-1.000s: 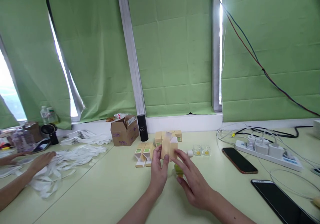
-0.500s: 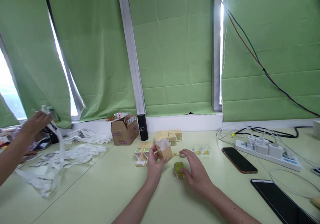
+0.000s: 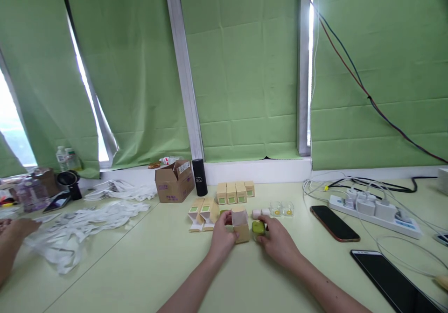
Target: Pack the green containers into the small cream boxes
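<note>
My left hand [image 3: 223, 236] is closed on a small kraft paper box [image 3: 242, 233], whose open top shows a white inside. Just to its right, my right hand [image 3: 278, 239] grips a small clear jar with a green lid [image 3: 258, 227] between thumb and fingers. Jar and box are close together, the jar outside the box. Two kraft boxes with open flaps [image 3: 209, 213] lie left of my left hand. Behind them stand several closed boxes with green labels [image 3: 231, 193]. Two small whitish pieces [image 3: 256, 213] and two clear jars [image 3: 282, 209] sit beyond my right hand.
A brown carton [image 3: 174, 182] and a black cylinder [image 3: 199, 177] stand at the back. White straps [image 3: 94, 224] and another person's hand [image 3: 17, 229] are at left. Phones [image 3: 335, 223], a tablet-like device [image 3: 392, 278], a power strip [image 3: 376, 212] and cables occupy the right.
My left hand has lowered the box and turned it more upright. My right hand has closed on the green-lidded jar and shifted it slightly right. The other person's hand has moved down and left.
</note>
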{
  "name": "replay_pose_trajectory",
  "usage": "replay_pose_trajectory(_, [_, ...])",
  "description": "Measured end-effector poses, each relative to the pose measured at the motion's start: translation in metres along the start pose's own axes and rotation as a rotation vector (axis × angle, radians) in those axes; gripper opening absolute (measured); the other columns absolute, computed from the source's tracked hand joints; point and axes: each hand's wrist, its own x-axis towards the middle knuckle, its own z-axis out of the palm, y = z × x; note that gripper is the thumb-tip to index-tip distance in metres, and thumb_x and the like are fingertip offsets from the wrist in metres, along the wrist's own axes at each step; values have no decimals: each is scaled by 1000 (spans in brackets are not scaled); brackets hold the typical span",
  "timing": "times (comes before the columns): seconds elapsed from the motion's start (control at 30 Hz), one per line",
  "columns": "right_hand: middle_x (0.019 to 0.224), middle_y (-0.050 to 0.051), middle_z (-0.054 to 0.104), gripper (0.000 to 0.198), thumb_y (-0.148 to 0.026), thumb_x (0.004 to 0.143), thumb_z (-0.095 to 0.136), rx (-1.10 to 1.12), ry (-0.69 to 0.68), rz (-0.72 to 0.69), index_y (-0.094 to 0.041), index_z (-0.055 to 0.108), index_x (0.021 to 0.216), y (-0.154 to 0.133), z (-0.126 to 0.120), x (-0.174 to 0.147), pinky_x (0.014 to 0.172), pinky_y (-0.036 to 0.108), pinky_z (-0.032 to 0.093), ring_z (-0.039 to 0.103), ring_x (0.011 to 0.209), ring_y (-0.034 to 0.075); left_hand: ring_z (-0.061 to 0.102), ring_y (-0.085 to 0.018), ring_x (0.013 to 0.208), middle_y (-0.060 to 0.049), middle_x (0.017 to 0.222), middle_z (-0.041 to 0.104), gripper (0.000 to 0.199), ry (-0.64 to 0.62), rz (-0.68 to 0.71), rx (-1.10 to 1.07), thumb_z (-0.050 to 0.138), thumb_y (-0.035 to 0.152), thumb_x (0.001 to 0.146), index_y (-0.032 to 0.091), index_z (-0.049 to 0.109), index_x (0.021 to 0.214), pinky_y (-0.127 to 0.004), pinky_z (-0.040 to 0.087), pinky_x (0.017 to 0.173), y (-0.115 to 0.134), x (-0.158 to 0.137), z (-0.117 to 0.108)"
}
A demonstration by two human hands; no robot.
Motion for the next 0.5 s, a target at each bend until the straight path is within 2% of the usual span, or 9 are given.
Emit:
replay_pose_trajectory(0.1, [112,9,71,51,-17,75,67,7,27,3,-23,62,125,9,1,3,89,36,50,67,106,28,67,-28,100,-8,100,75,65,-69,-6,-9,61,-1,51,19,60,113,-38,48,87,-5,-5,3])
replay_pose_trajectory(0.2, [106,7,72,48,-17,75,67,17,79,-41,-25,62,121,12,2,3,83,35,52,70,96,27,64,-29,105,-8,104,72,64,-52,68,-14,64,2,53,21,57,114,-40,46,91,-2,-8,3])
replay_pose_trajectory(0.3, [109,8,72,44,-18,75,67,9,107,-45,-25,63,118,11,1,2,79,35,53,70,95,27,62,-29,109,-8,112,68,44,29,224,-57,70,13,63,24,59,105,-40,44,94,9,-10,-1])
replay_pose_trajectory(0.4, [110,8,73,42,-19,75,66,-8,123,-47,-26,63,116,9,0,1,78,34,53,70,96,27,59,-31,118,-10,113,65,14,39,373,-43,70,23,74,23,67,87,-41,44,100,19,-12,-6])
replay_pose_trajectory(0.43, [110,8,73,41,-18,75,66,-13,130,-52,-25,64,115,9,-1,1,77,34,53,70,96,27,58,-32,120,-11,115,65,7,25,387,-28,70,25,76,22,70,82,-43,44,102,21,-13,-7])
replay_pose_trajectory(0.5, [108,8,73,40,-17,75,65,-17,128,-62,-25,64,115,9,-1,2,77,33,53,70,96,27,58,-33,122,-12,120,66,10,-12,369,3,69,29,80,23,76,81,-45,43,106,21,-13,-8])
